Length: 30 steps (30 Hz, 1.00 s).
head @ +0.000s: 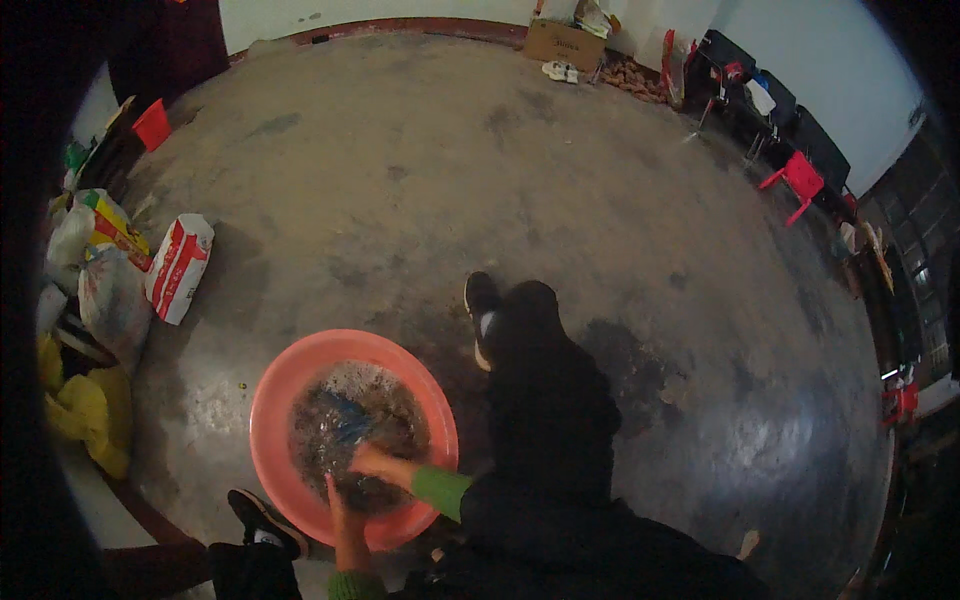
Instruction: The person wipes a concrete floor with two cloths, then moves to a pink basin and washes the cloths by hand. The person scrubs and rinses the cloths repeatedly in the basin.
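A large pink plastic basin (271,420) stands on the floor between my feet, holding murky, sudsy water. Dark blue cloth (349,416) lies partly under the water in it. My right hand (367,459), below a green knitted cuff, reaches into the basin from the right at the near end of the cloth; its fingers are blurred and partly hidden. Close by, my left hand (331,491) dips into the water from the near side, its fingers mostly hidden. Whether either hand grips the cloth is not visible.
Stuffed plastic bags (112,292) and a red-and-white sack (180,268) stand at the left, with a red bucket (152,125) beyond. A cardboard box (564,45) is by the far wall. Black chairs and a pink stool (801,180) are at the right. My shoes flank the basin.
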Motion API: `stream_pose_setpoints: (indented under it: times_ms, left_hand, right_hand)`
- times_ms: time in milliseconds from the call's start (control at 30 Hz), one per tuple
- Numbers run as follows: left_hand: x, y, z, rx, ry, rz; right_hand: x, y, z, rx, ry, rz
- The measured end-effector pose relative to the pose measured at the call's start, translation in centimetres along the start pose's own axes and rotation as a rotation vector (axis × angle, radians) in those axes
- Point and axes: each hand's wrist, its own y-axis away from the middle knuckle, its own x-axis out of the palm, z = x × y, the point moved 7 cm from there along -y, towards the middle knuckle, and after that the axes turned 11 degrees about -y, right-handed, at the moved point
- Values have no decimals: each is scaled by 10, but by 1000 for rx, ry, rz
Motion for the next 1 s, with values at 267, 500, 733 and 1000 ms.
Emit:
stream_pose_setpoints:
  times_ms: [267,500,733,1000]
  left_hand:
    - [-35,53,7,108,-78,-40]
    - [18,54,-20,177,61,199]
    - [114,14,-35,125,261,-27]
    - [32,17,19,-35,39,-429]
  right_hand:
    - [36,126,164,-604,-620,464]
    - [2,137,148,-531,-38,-93]
    - [-74,55,76,-355,-108,-480]
    - [-82,28,-37,1,150,-667]
